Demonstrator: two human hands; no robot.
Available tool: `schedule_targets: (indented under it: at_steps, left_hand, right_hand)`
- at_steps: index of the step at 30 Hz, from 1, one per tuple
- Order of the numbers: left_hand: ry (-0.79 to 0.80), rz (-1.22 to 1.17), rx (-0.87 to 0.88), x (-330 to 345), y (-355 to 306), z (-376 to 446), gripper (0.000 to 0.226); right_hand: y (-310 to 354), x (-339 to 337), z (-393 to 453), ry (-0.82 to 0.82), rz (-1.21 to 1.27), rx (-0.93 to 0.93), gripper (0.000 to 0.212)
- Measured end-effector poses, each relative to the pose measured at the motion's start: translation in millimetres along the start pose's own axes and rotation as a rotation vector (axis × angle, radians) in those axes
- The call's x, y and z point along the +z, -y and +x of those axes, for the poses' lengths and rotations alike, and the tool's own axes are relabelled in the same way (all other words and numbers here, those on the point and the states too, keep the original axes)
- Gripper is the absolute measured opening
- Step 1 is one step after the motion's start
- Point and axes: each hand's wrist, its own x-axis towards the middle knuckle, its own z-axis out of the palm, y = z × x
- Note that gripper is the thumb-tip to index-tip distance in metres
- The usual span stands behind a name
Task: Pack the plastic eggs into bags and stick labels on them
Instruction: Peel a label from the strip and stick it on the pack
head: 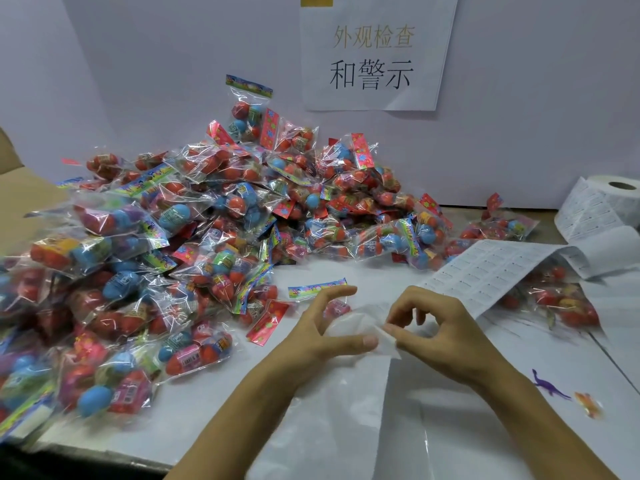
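A: What surrounds the work?
B: A heap of bagged plastic eggs (194,244) covers the surface's (519,427) left and far side. A label roll (609,209) sits at the far right edge, its strip (485,275) trailing toward the middle.

A: And the hands?
B: Left hand (322,337) and right hand (440,334) both pinch the top edge of a clear bag (346,410), its long axis running toward the near edge.

egg packs (214,216) left; label roll (609,206) right
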Motion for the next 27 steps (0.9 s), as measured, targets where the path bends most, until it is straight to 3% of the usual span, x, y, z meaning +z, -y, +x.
schedule_targets:
  at_steps: [8,21,25,27]
  left_hand:
    - [-0.029,0.091,0.101,1.0,0.0,-4.2,0.085]
    - [-0.080,0.166,0.210,2.0,3.0,-3.1,0.074]
    - [-0.081,0.204,0.212,0.4,4.8,-2.7,0.073]
    - [-0.095,0.222,0.218,0.3,4.4,-3.4,0.072]
  right_hand:
    - [-2.4,-2.4,0.3,0.033,0.106,0.151,0.022]
    - [0.9,-3.0,0.0,0.151,0.122,0.208,0.010]
    - [3.1,-2.0,0.3,0.149,0.157,0.237,0.013]
    - [1.0,-2.5,0.6,0.155,0.164,0.244,0.025]
